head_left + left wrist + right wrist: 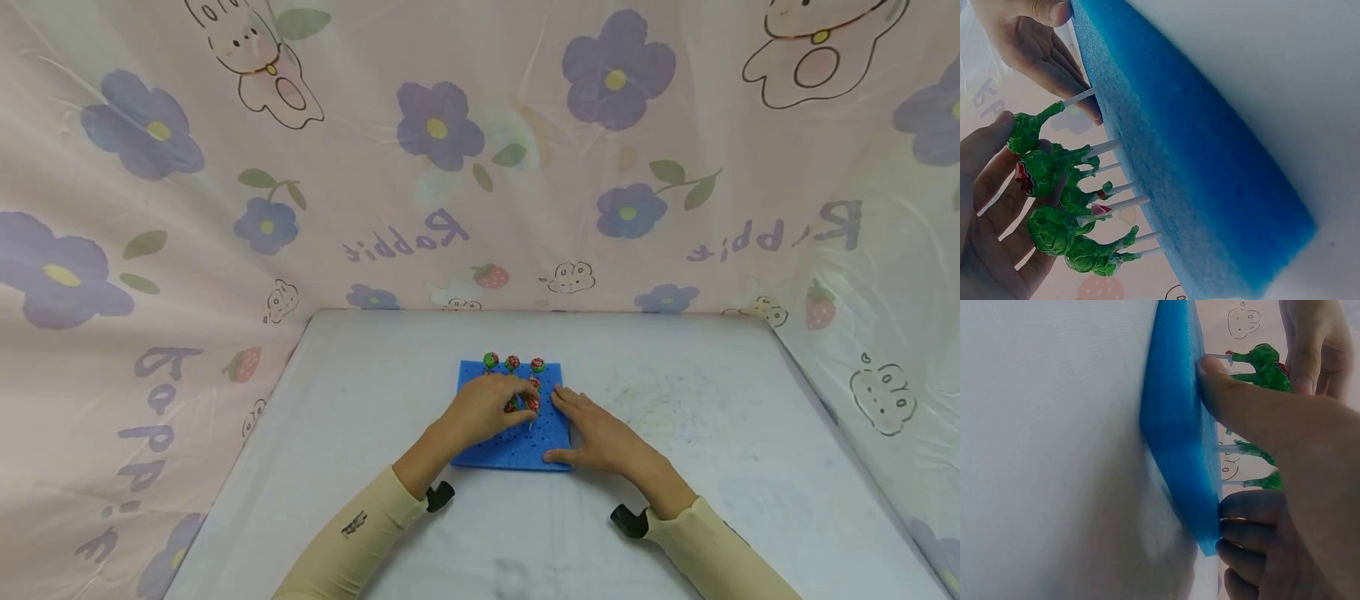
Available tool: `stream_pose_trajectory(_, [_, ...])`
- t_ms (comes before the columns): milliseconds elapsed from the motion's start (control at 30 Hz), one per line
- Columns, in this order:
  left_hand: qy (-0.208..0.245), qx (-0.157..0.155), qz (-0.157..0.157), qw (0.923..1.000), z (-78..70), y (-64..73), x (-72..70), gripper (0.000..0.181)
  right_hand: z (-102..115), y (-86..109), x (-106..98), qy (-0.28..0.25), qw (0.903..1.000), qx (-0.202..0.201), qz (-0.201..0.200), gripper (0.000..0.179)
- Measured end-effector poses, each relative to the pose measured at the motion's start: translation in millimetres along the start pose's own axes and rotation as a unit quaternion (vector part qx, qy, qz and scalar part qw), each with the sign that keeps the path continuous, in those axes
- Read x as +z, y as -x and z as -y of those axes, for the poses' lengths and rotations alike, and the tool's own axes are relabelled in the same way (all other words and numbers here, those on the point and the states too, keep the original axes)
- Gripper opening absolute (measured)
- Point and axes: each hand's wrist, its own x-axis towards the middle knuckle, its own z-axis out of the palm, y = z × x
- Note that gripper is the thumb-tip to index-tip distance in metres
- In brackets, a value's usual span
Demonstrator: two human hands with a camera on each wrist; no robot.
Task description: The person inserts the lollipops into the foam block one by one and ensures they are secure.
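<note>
A blue foam board (495, 454) dotted with small holes lies on the table, and several lollipops in green and red wrappers stand in it on white sticks. My left hand (486, 406) reaches over the board from the left. Its thumb and forefinger pinch the head of the nearest lollipop (1024, 132), whose stick meets the foam. Other lollipops (1050, 230) stand close by the left fingers, partly hidden by them in the head view. My right hand (606, 437) rests along the board's right edge, thumb and fingers spread and pressing on the foam (1175, 419).
The board sits on a white-covered table (690, 375) with faint smudges on its right side. Printed curtains (517, 192) hang behind and at both sides. Black wrist mounts (630, 522) stick out from the cuffs near the table.
</note>
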Motion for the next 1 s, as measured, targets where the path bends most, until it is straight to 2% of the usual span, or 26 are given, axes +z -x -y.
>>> stream_pose_trajectory(333, [-0.001,0.001,0.014,0.9999,0.8,-1.1,4.6,0.026,-1.5,-0.7,-0.6,0.0,1.0,0.001,0.002,0.111])
stream_pose_trajectory(767, [-0.012,-0.012,0.018,0.9997,-2.5,-0.7,5.4,0.029,-1.9,-1.2,-0.2,0.003,1.0,0.002,0.003,0.111])
stream_pose_trajectory(1000, [-0.011,-0.009,0.016,0.9998,-2.9,-0.2,3.9,0.033,-2.1,-1.0,-0.1,0.002,1.0,0.004,0.003,0.111])
